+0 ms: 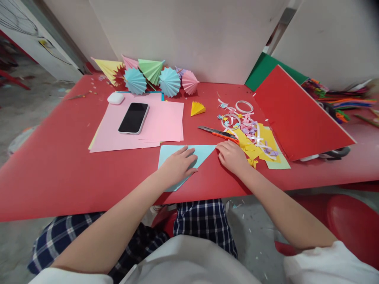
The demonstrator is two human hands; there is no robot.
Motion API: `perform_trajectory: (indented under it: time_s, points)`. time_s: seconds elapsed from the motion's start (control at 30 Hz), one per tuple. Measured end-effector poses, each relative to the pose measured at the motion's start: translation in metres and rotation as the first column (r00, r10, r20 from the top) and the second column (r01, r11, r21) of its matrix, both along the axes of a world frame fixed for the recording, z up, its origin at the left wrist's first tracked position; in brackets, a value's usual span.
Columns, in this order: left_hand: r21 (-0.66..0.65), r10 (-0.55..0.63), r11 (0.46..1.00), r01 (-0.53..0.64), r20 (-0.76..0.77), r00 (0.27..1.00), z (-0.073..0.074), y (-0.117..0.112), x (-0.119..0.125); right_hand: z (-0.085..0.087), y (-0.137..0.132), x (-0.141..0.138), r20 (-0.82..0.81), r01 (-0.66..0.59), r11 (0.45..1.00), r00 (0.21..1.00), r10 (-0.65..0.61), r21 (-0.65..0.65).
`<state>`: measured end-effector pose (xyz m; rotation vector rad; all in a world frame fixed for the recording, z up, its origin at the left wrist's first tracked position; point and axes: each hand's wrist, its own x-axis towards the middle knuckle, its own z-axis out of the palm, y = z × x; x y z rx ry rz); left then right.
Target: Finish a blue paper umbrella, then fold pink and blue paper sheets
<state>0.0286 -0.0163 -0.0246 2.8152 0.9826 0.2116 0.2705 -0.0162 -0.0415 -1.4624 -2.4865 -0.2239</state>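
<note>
A light blue sheet of paper [204, 151], folded on a slant to a point at its right end, lies at the table's front edge. My left hand [179, 165] rests flat on it with the fingers spread. At the paper's right tip is my right hand [232, 157], its fingers drawn together on that corner. Just beyond the right hand lie scissors or a cutter with orange handles [226, 135], partly over paper scraps. A small yellow pleated paper fan [197, 108] sits farther back.
Pink sheets [168, 118] carry a black phone [134, 118] and a white case [115, 98]. Pleated paper umbrellas [169, 81] line the wall. Tape rolls [244, 106] and yellow scraps [248, 146] lie right, beside a leaning red board [302, 118].
</note>
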Motion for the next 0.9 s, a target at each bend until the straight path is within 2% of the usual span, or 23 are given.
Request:
perform_trajectory:
  time_s: [0.2,0.57,0.9]
  points:
    - [0.032,-0.024,0.999,0.024,0.016,1.000,0.000,0.001,0.001,-0.002,-0.007,-0.012,-0.024,0.034,0.998,0.999,-0.033,0.045]
    - [0.055,-0.016,0.998,0.015,0.008,1.000,0.000,0.003,-0.001,-0.006,-0.052,-0.056,-0.112,-0.195,0.979,0.973,0.202,0.067]
    - [0.060,-0.011,0.998,0.012,-0.015,1.000,-0.002,0.003,-0.001,-0.014,-0.106,-0.120,-0.206,-0.351,0.934,0.911,0.358,0.070]
